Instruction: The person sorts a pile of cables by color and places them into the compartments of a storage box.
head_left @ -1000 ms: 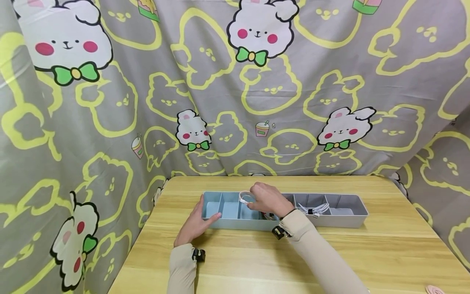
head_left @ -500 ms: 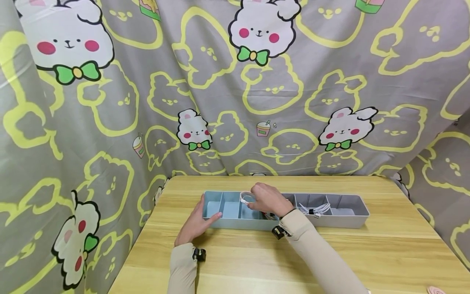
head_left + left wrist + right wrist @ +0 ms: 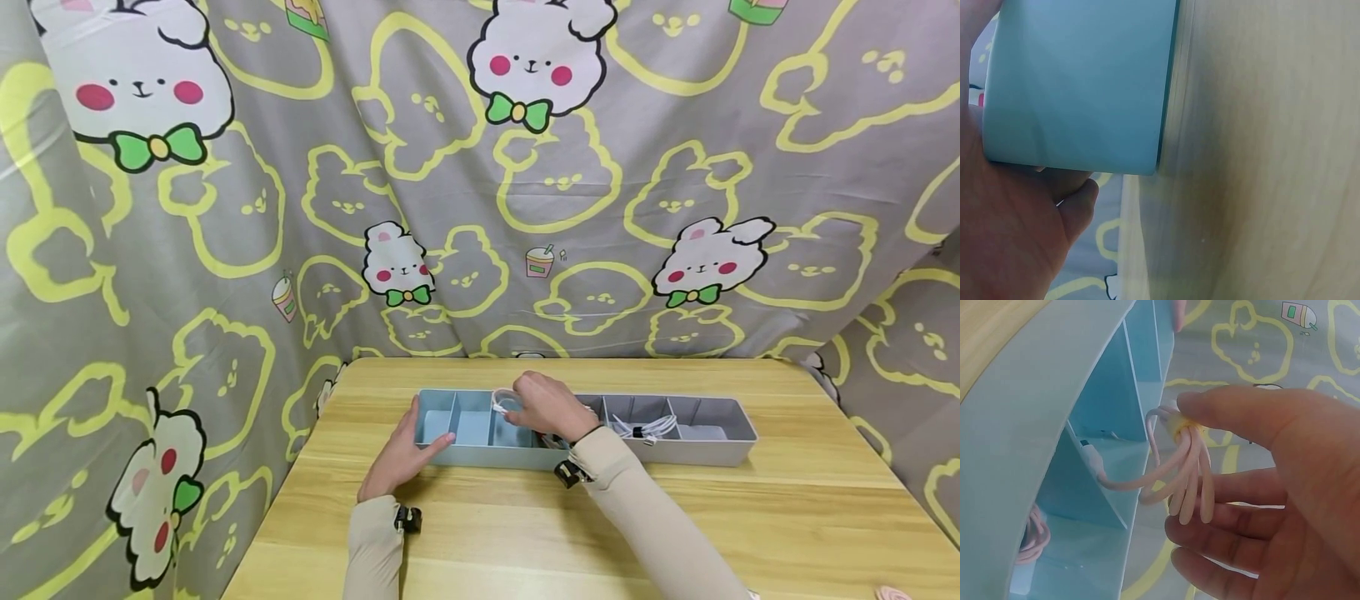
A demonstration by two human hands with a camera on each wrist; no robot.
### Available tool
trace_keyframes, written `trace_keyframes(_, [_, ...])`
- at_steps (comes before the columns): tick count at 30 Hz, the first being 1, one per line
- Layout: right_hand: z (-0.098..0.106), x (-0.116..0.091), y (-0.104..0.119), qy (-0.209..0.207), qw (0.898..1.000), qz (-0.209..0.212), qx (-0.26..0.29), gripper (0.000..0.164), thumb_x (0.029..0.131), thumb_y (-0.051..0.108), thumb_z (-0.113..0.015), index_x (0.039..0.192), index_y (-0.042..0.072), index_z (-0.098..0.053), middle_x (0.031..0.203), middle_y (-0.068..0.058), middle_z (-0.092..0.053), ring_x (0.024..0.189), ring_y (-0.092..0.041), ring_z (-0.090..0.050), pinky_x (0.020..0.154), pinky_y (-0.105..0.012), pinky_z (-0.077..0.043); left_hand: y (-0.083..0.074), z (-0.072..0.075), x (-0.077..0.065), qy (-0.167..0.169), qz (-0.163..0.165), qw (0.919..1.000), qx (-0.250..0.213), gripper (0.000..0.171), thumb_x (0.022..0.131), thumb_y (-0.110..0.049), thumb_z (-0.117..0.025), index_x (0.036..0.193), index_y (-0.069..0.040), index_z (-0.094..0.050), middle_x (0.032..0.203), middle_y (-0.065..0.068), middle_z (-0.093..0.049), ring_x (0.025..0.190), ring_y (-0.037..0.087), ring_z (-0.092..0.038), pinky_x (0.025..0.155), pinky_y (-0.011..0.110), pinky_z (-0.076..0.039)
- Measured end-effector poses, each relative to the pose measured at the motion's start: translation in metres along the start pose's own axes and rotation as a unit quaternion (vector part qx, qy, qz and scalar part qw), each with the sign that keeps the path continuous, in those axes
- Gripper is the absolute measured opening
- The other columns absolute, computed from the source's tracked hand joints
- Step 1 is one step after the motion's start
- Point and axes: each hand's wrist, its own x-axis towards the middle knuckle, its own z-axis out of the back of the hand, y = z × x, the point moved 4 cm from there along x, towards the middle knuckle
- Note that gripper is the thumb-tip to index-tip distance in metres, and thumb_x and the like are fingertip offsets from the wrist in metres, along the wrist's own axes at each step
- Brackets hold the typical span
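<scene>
A light-blue divided storage box [image 3: 480,457] lies across the far part of the table. My left hand [image 3: 397,458] grips its left end, thumb along the front wall and fingers round the end. Over a middle compartment, my right hand [image 3: 553,407] pinches a pale pink charging cable [image 3: 1188,469] between thumb and fingers. The cable is looped up with a yellowish tie, and its white plug [image 3: 1092,456] hangs over the box. Another pink cable [image 3: 1036,537] lies coiled in a compartment in the right wrist view. My right hand partly hides that compartment in the head view.
A grey divided box [image 3: 697,454] stands to the right of the blue one, with a white cable [image 3: 652,427] bundled by a black tie inside. Something pink and coiled [image 3: 891,592] lies at the table's near right. A patterned curtain [image 3: 480,275] hangs behind the table [image 3: 480,533].
</scene>
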Motion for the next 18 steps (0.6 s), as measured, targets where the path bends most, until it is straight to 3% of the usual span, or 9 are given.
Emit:
trace_keyframes(7, [-0.001,-0.0015,-0.0004,-0.006,1.0,-0.008,-0.004,0.045,0.091,0.035,-0.081,0.065,0.014,-0.051,0.066,0.0,-0.044,0.055,-0.014,-0.038,0.05,-0.029,-0.029,-0.0001,-0.0007,-0.0005,0.002,-0.001,1.0,-0.004,0.12,0.087,-0.076,-0.064,0.168,-0.02,0.005,0.175,0.016,-0.011,0.16,0.04,-0.021,0.125,0.064,-0.026])
trace_keyframes(13, [0.0008,-0.0025,-0.002,-0.009,1.0,-0.012,-0.011,0.039,0.093,0.034,-0.079,0.067,0.014,-0.057,0.067,-0.002,-0.051,0.055,-0.015,-0.043,0.051,-0.028,-0.033,0.0006,-0.0012,0.0002,0.005,-0.003,1.0,-0.004,0.12,0.088,-0.076,-0.063,0.168,-0.02,0.006,0.175,0.017,-0.01,0.16,0.041,-0.02,0.125,0.065,-0.025])
trace_keyframes(18, [0.0029,-0.0044,-0.005,-0.011,1.0,-0.018,-0.021,0.027,0.094,0.033,-0.078,0.088,0.007,-0.072,0.086,-0.007,-0.066,0.067,-0.016,-0.055,0.058,-0.033,-0.045,0.0023,-0.0016,0.0013,0.006,-0.002,1.0,-0.003,0.12,0.087,-0.077,-0.063,0.167,-0.022,0.007,0.175,0.016,-0.01,0.16,0.041,-0.02,0.126,0.065,-0.025])
